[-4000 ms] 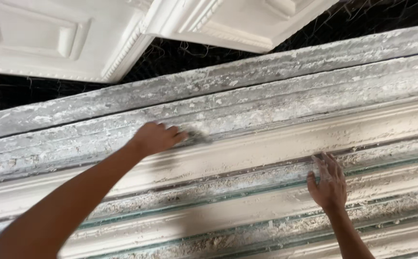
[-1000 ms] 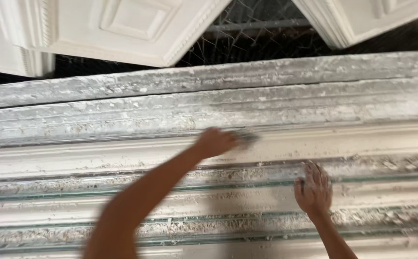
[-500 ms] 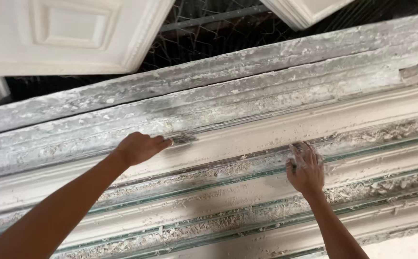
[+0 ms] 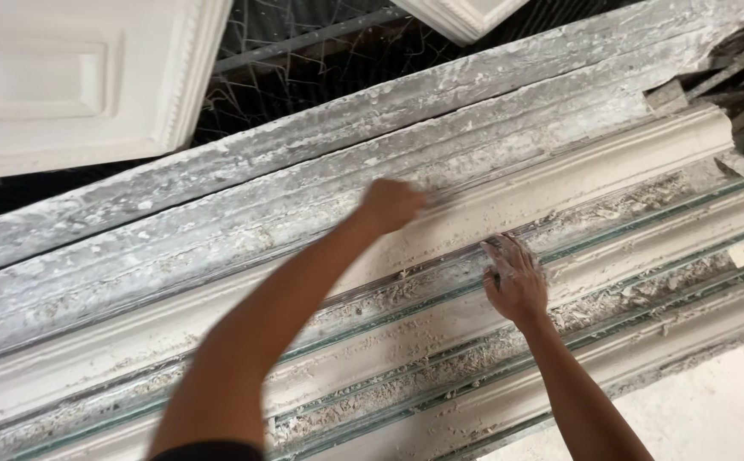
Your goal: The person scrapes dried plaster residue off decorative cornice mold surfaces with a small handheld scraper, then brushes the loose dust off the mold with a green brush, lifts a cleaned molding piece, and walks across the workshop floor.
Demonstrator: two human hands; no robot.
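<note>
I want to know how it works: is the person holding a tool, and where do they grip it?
The left hand is closed on something small and blurred against the plaster moulding; what and where cannot be told. The right hand holds nothing, lying flat.

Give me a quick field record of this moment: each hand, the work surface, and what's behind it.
left hand: closed around a small tool, blurred, pressed on the long plaster moulding
right hand: flat, fingers spread, on a lower moulding strip
surface: parallel strips crusted with plaster crumbs
behind: white ornamental panel, wire mesh
</note>
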